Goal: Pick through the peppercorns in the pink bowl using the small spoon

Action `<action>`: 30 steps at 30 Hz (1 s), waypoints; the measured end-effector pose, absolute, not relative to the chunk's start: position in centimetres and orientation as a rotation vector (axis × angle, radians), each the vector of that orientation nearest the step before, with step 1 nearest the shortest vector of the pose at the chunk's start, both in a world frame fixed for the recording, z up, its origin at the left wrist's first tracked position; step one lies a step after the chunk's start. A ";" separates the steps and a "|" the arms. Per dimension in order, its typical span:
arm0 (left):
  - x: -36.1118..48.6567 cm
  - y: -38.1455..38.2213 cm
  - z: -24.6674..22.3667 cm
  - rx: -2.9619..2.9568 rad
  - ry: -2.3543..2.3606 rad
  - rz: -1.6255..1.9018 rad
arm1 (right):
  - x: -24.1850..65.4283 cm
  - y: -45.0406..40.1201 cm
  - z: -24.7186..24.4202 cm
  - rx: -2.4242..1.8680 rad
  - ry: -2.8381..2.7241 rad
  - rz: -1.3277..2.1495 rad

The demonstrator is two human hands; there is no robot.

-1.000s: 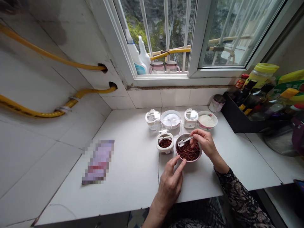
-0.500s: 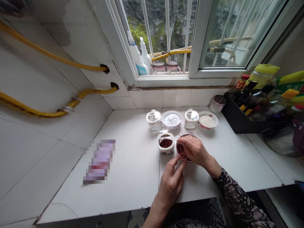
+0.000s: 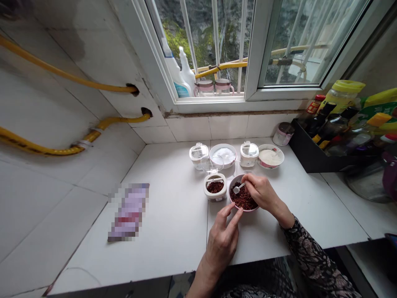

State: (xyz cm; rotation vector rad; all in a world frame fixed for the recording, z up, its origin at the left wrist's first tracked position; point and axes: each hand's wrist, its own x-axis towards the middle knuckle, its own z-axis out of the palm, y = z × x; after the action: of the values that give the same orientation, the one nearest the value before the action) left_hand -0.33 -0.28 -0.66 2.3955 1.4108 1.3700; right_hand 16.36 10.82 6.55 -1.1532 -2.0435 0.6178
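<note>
My right hand (image 3: 260, 192) pinches the handle of a small white spoon (image 3: 238, 189). The spoon's tip is over a pink-rimmed bowl (image 3: 244, 211) of dark red, peppercorn-like bits (image 3: 245, 201). My left hand (image 3: 223, 236) has its fingers stretched out and apart, fingertips touching the bowl's near left rim. Just left of the bowl stands a white seasoning jar (image 3: 215, 198), its clear lid (image 3: 212, 163) raised. Similar dark red bits (image 3: 215, 187) lie inside the jar.
Behind are two lidded jars (image 3: 199, 154) (image 3: 249, 155), a bowl of white grains (image 3: 223, 155) and a flowered bowl (image 3: 271, 157) of pale powder. A black box (image 3: 313, 159) of bottles and a dark-lidded jar (image 3: 283, 134) stand right. A blurred purple packet (image 3: 130, 213) lies left.
My right hand has moved right with the spoon, from the seasoning jar's opening to over the bowl. My left hand stays at the bowl's rim. The view has shifted slightly.
</note>
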 end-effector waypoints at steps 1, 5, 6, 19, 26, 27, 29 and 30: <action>-0.3 -0.3 -0.7 2.397 1.412 1.370 | 16.2 10.8 6.5 -1.149 -2.049 0.647; -0.3 -0.3 -0.6 2.401 1.421 1.374 | 16.0 10.7 6.3 -1.151 -1.945 0.822; -0.3 -0.2 -0.6 2.405 1.419 1.377 | 16.1 10.8 6.4 -1.162 -1.891 0.866; -0.3 -0.3 -0.6 2.406 1.417 1.361 | 16.7 11.1 7.1 -1.157 -1.557 1.098; -0.4 -0.3 -0.6 2.399 1.417 1.356 | 16.7 11.3 6.9 -1.144 -1.451 1.218; -0.4 -0.3 -0.6 2.399 1.418 1.357 | 16.8 11.4 6.9 -1.136 -1.422 1.246; -0.4 -0.3 -0.6 2.399 1.420 1.355 | 16.9 11.6 7.0 -1.116 -1.378 1.285; -0.4 -0.3 -0.6 2.399 1.421 1.354 | 16.9 11.6 7.1 -1.104 -1.363 1.288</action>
State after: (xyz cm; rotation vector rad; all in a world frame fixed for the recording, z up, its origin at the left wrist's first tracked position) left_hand -0.37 -0.28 -0.59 2.3989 1.4213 1.3541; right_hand 16.87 11.61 7.07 -1.1036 -1.3633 1.2877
